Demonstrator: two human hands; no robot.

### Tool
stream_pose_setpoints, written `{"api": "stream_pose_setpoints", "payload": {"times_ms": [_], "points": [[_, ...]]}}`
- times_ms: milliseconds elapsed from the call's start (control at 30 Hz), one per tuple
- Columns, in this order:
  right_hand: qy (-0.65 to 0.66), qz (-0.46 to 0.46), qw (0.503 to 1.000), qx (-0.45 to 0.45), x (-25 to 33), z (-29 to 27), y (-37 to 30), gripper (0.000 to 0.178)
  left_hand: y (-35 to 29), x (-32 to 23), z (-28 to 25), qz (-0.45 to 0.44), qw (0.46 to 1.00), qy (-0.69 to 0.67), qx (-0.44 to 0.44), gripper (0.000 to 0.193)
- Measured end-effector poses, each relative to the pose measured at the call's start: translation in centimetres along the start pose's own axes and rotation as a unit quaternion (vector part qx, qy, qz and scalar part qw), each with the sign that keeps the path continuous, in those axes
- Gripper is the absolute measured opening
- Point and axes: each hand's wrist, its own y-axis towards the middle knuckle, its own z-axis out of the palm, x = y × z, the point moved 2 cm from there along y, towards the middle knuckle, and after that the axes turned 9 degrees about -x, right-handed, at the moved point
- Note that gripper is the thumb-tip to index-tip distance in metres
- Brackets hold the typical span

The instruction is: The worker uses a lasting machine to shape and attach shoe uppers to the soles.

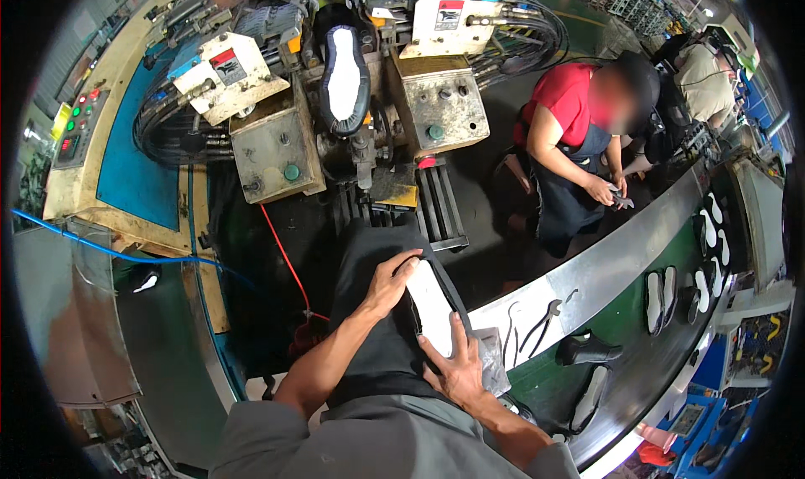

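1. Hidden in part: black upper of the shoe (432, 307) under both hands, only the white sole facing up in plain view; heel end covered by the right palm.
2. Hard to make out: a crumpled clear wrapping (490, 357) just beside the right hand, blurred toward the fisheye rim.
3. Left hand (390, 282) reaching in from the lower edge, forearm bare, fingers (408, 259) curled over the toe end of the shoe, gripping it.
4. Right hand (457, 366) laid flat against the near end of the shoe, thumb along the sole's edge, fingers clasping it from below; exact finger placement hidden.
5. Shoe held over the lap, against a dark apron (377, 345), in front of the pressing machine (352, 119).
6. Mounted upside down on that machine: another white-soled shoe (342, 81).
7. Off to the right: curved conveyor (620, 324) carrying soles and shoes, with another person (579, 135) in a red shirt working beside it.
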Motion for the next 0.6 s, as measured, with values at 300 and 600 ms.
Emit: {"api": "stream_pose_setpoints", "payload": {"times_ms": [300,600], "points": [[0.069,0.087,0.993,0.027,0.8,-4.9,4.0,0.064,3.3,-4.5,-5.1,-0.051,0.985,-0.072,0.150,0.069],[-0.005,0.009,0.993,-0.117,1.9,-10.5,18.0,0.072,27.7,-19.9,-14.9,0.014,0.968,-0.250,-0.029,0.073]]}}
